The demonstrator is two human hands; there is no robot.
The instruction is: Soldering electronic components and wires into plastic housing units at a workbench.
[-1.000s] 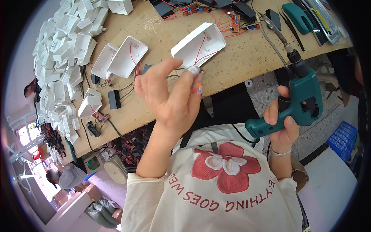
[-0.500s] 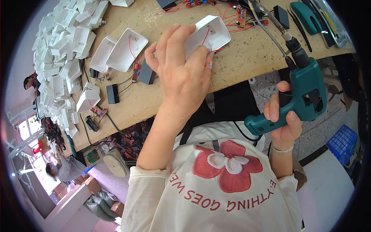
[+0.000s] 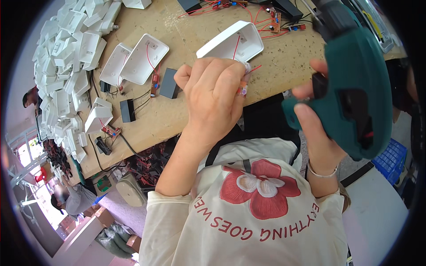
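Note:
My left hand [image 3: 214, 95] is curled closed, with a small circuit board [image 3: 243, 88] showing at its fingertips, orange and mostly hidden. A thin red wire [image 3: 236, 48] runs from inside a white plastic housing [image 3: 205, 48] down to these fingers. The housing lies on the bench just beyond the hand. My right hand [image 3: 321, 128] grips a green soldering gun [image 3: 370, 75] by the handle, raised near the camera. Its front end reaches the top of the picture, and the tip cannot be made out.
On the wooden bench [image 3: 177, 22] lie two white housings [image 3: 144, 66], black boxes [image 3: 169, 84] and wired circuit boards [image 3: 275, 22]. A large heap of white housings [image 3: 66, 57] covers the left end. Right of me are a pale surface [image 3: 377, 213] and a blue crate [image 3: 390, 164].
The soldering gun has risen toward the camera and shifted slightly right. My left hand has come off the white housing toward me, its fingers curling closed at the board.

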